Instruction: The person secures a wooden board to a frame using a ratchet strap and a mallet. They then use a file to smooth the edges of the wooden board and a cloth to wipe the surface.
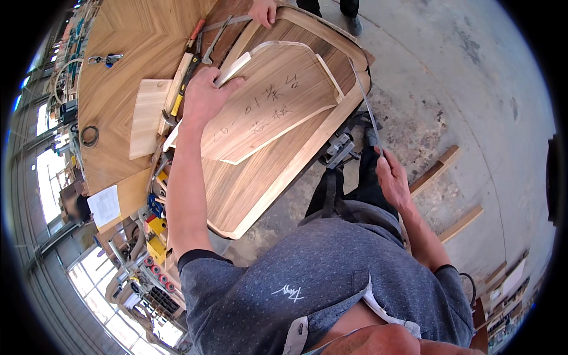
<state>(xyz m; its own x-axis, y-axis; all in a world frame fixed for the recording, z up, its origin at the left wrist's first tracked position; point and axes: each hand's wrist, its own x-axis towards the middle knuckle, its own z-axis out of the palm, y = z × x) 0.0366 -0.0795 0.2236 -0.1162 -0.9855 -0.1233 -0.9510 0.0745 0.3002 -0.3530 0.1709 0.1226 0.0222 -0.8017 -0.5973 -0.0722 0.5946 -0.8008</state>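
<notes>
My left hand (207, 97) grips a pale wood strip (234, 68) at the edge of a shaped wooden panel (266, 109) with handwriting on it, its thumb on the panel side. This panel lies on a larger wooden frame with a rounded rim (284, 174). My right hand (392, 177), closed, holds the near end of a long thin metal strip (368, 109); its far end meets the frame's right edge. Another pale strip (329, 77) runs along the panel's far right side.
Another person's hand (263, 12) rests at the frame's far end. Left of the panel lie a yellow-and-black-handled tool (186, 83), a hammer (216, 40) and a pale board (149, 118). A metal fixture (340, 151) stands below the frame. Wood lengths (435, 170) lie on the floor at right.
</notes>
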